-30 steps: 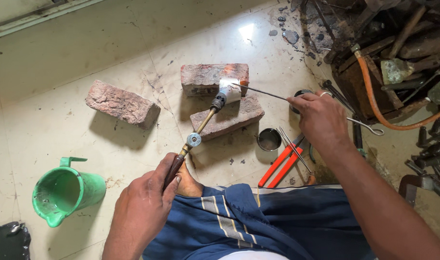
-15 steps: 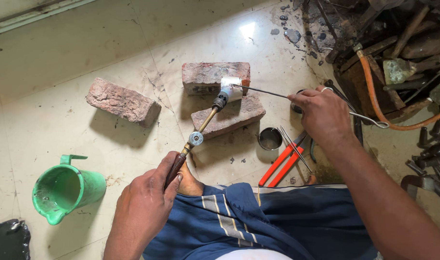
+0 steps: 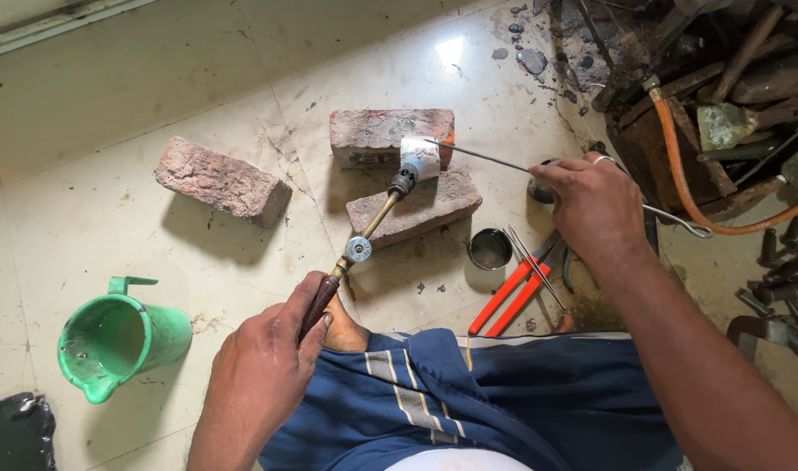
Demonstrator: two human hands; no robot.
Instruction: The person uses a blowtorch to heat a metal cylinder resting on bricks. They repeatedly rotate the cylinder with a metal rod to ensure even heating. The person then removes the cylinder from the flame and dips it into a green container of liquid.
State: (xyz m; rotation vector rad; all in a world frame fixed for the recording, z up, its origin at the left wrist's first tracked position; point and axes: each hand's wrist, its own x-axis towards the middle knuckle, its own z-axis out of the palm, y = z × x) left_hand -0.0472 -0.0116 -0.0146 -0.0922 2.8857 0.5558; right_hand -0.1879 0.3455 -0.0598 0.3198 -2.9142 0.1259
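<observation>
My left hand [image 3: 263, 371] grips the dark handle of a brass torch [image 3: 364, 240] with a small round valve. Its tip points at a small whitish piece [image 3: 420, 158] resting between two bricks [image 3: 390, 135] [image 3: 425, 205]. My right hand [image 3: 595, 205] holds a thin metal rod [image 3: 482, 155] whose far end touches that whitish piece. The rod's looped tail sticks out behind my right hand.
A third brick [image 3: 220, 179] lies to the left. A green plastic jug [image 3: 119, 336] stands at lower left. A small round tin [image 3: 489, 249] and orange-handled pliers [image 3: 512, 296] lie near my knee. An orange hose [image 3: 687, 187] and scrap metal fill the upper right.
The torch tip and the rod end have stayed at the whitish piece. Both hands have shifted only slightly.
</observation>
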